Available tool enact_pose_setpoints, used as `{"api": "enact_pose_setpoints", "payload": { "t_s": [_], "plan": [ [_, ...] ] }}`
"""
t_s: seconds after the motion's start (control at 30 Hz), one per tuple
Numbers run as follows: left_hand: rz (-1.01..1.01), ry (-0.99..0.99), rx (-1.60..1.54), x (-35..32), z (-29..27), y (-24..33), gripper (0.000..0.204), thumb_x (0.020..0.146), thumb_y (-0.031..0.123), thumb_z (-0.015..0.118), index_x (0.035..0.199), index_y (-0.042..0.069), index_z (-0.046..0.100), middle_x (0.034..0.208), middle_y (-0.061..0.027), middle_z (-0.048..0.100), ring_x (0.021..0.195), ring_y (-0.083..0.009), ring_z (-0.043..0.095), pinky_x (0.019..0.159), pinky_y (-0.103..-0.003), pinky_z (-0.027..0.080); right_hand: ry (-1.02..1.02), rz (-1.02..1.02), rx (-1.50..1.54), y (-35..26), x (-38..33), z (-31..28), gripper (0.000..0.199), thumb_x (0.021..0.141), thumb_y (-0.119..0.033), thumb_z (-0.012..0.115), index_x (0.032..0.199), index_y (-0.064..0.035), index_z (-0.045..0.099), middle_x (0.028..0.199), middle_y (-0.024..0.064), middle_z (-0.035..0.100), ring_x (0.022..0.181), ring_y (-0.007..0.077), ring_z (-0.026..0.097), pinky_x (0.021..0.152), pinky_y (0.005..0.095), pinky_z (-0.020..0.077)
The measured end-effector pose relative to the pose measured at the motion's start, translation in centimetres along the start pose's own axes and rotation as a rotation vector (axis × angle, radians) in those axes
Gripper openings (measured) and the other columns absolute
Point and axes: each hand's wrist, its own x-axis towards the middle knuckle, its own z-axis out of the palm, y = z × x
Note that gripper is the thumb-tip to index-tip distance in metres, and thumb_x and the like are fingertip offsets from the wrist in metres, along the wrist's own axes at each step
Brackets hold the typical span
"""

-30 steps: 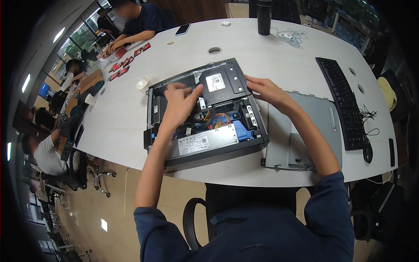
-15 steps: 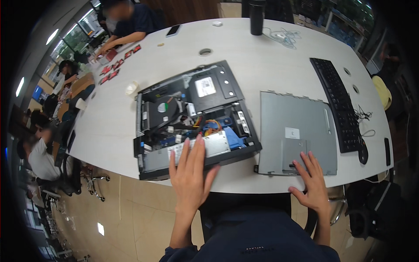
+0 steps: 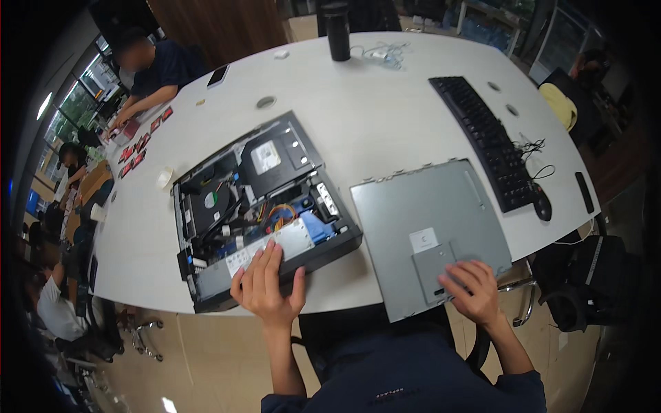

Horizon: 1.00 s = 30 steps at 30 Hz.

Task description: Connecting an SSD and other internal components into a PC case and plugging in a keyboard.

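An uncovered black desktop computer case [image 3: 320, 249] lies at centre left on the table, its drive, fan and coloured cables exposed. On the silver metal box [image 3: 217, 273] along its near side rest the fingers of my left hand [image 3: 268, 292], stretched out, with the thumb apart against the case's near wall. To the right is a grey metal side panel [image 3: 413, 203] with a small white label. My right hand [image 3: 475, 292] grips its near right edge, fingers curled over the top; the thumb is hidden. One near corner of the panel reaches past the table edge.
A black keyboard [image 3: 478, 138] and a mouse [image 3: 542, 203] lie right of the panel. Farther back are a black tumbler [image 3: 337, 34], a pale coiled cable [image 3: 385, 55] and a phone [image 3: 218, 76]. Another person [image 3: 155, 76] handles red packets [image 3: 134, 155] at the far left.
My right hand has gone from lying spread on the panel to curling over its edge. The panel has come nearer, past the table edge. The view has shifted and turned; my left hand stays on the case.
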Motion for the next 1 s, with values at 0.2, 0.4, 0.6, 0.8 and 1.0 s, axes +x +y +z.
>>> {"api": "enact_pose_setpoints", "payload": {
  "t_s": [0.2, 0.4, 0.6, 0.8, 1.0],
  "plan": [
    [-0.024, -0.071, -0.019, -0.4, -1.6, -0.5, 0.046, 0.084, 0.031, 0.074, 0.123, 0.008, 0.068, 0.125, -0.0054, 0.071, 0.115, -0.0225, 0.064, 0.108, -0.038, 0.03, 0.158, -0.198, -0.141, 0.8, 3.1, -3.6, 0.029, 0.079, -0.014, 0.072, 0.107, -0.0171, 0.077, 0.11, 0.0006, 0.072, 0.096, 0.0218, 0.068, 0.09, 0.0438, 0.0524],
    [-0.028, -0.044, -0.08, -0.2, -1.6, -0.2, 0.043, 0.084, 0.024, 0.073, 0.122, 0.006, 0.067, 0.123, -0.0082, 0.07, 0.115, -0.0253, 0.063, 0.107, -0.04, 0.032, 0.355, -0.349, -0.232, 3.5, 10.7, -8.7, 0.029, 0.078, -0.014, 0.077, 0.106, -0.0076, 0.075, 0.091, 0.0053, 0.072, 0.081, 0.025, 0.069, 0.068, 0.0356, 0.0541],
    [-0.033, -0.067, -0.088, 0.5, -2.5, 0.5, 0.049, 0.083, 0.023, 0.075, 0.126, 0.004, 0.063, 0.127, -0.0111, 0.068, 0.116, -0.0271, 0.063, 0.106, -0.044, 0.034, 0.24, -0.321, -0.133, 4.9, 20.1, -11.0, 0.03, 0.084, -0.026, 0.076, 0.108, -0.008, 0.071, 0.088, 0.0034, 0.072, 0.068, 0.0197, 0.067, 0.056, 0.032, 0.0483],
    [-0.322, -0.059, -0.499, 1.5, -4.9, -0.3, 0.043, 0.083, 0.015, 0.078, 0.121, 0.003, 0.065, 0.128, -0.014, 0.066, 0.118, -0.0327, 0.061, 0.107, -0.047, 0.038, 0.191, -0.351, -0.238, 3.5, 24.9, -13.7, 0.03, 0.085, -0.026, 0.076, 0.108, -0.0101, 0.067, 0.086, 0.0013, 0.069, 0.062, 0.02, 0.064, 0.053, 0.0334, 0.0458],
    [-0.184, 0.038, -0.206, 0.2, -5.4, -2.0, 0.021, 0.083, 0.014, 0.078, 0.103, 0.008, 0.073, 0.118, -0.0079, 0.069, 0.111, -0.0267, 0.063, 0.108, -0.048, 0.038, 0.391, -0.458, -0.25, -0.6, 28.9, -19.3, 0.035, 0.084, -0.025, 0.075, 0.116, -0.0101, 0.069, 0.09, 0.0064, 0.071, 0.067, 0.0207, 0.066, 0.058, 0.0337, 0.0507]
  ]
}}
